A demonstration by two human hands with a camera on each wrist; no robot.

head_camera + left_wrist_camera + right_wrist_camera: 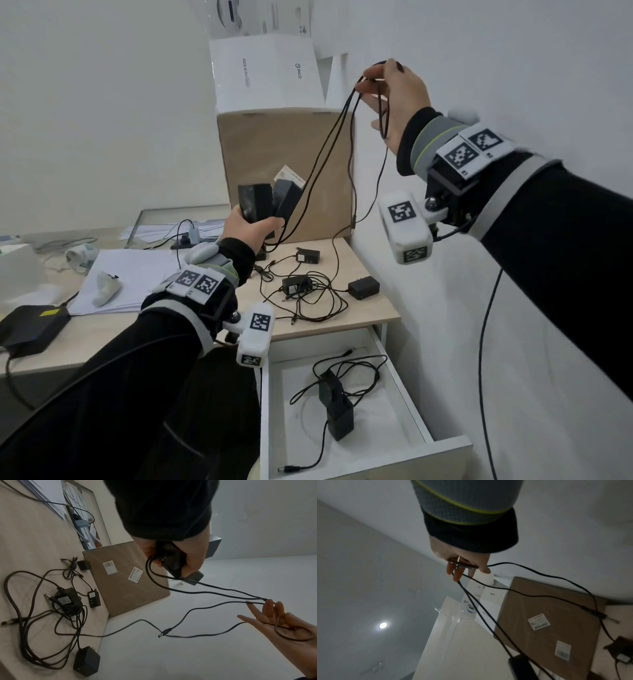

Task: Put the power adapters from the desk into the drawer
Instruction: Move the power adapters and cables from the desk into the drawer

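Cords gathered above the open drawer

The desk (359, 318) carried three loose adapters (297, 285) in tangled leads; the drawer (394, 445) below stood open with two inside. The left hand (248, 228) gripped two black adapters (269, 200), fingers curled round them, while the right hand (394, 92) pinched their cords (329, 154) high, likely looping slack so they would drop in cleanly.

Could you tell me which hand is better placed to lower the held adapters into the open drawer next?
Left, probably. The left hand grips both adapters above the desk corner, nearer the open drawer. The right hand is raised high, holding only their cables.
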